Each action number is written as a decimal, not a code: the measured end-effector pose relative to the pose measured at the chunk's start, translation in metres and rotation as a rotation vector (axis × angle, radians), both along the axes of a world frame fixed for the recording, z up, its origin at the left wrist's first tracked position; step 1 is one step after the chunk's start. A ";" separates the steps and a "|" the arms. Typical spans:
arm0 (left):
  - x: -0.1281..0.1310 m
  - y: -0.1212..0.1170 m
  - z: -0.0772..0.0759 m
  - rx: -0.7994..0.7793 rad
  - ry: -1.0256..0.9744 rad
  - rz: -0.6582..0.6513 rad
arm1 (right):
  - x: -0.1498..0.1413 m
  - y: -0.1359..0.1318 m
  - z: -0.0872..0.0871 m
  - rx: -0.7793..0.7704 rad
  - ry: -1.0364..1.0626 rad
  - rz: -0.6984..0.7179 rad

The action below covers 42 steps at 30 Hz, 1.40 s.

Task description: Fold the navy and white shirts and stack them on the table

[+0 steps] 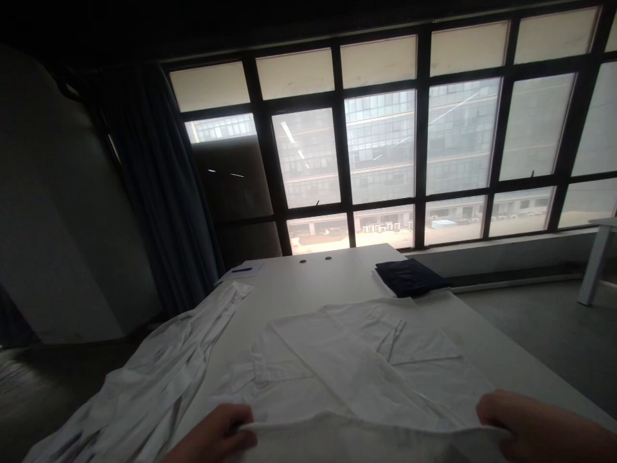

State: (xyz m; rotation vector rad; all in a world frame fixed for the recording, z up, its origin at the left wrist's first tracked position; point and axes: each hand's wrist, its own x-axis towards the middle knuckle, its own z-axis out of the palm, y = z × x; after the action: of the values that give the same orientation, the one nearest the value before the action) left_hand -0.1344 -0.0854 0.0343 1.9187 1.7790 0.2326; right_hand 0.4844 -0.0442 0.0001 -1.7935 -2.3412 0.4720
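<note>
A white long-sleeved garment [337, 366], a shirt or a coat, lies spread on the white table [299, 289] with its sleeves folded inward over the body. At the near edge, my left hand [224, 427] is closed on the left end of the garment's lower part. My right hand [511, 421] grips the opposite end. Between the two hands the cloth edge stretches across, slightly raised and sagging a little. The cloth nearest me runs out of view at the bottom.
More white clothes [159, 360] lie heaped along the table's left side. A folded dark garment [409, 276] rests on white cloth at the right edge. Paper with a blue pen [241, 270] lies far left. Dark curtain [159, 180] and windows stand behind; another table [595, 257] is at right.
</note>
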 end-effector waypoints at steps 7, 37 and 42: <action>-0.019 0.026 -0.027 0.129 -0.105 0.075 | 0.020 0.064 0.013 -0.146 0.328 -0.096; -0.032 0.038 -0.043 0.303 0.371 0.425 | 0.005 0.083 -0.077 0.213 -0.105 -0.380; 0.013 0.035 -0.034 0.522 0.295 0.176 | 0.003 0.082 -0.071 0.212 -0.087 -0.400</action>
State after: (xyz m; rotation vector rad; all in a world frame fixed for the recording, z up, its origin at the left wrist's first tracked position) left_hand -0.1212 -0.0505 0.0004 2.2373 2.2575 0.5460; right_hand 0.4878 0.0379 -0.0711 -2.1330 -1.9181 0.0873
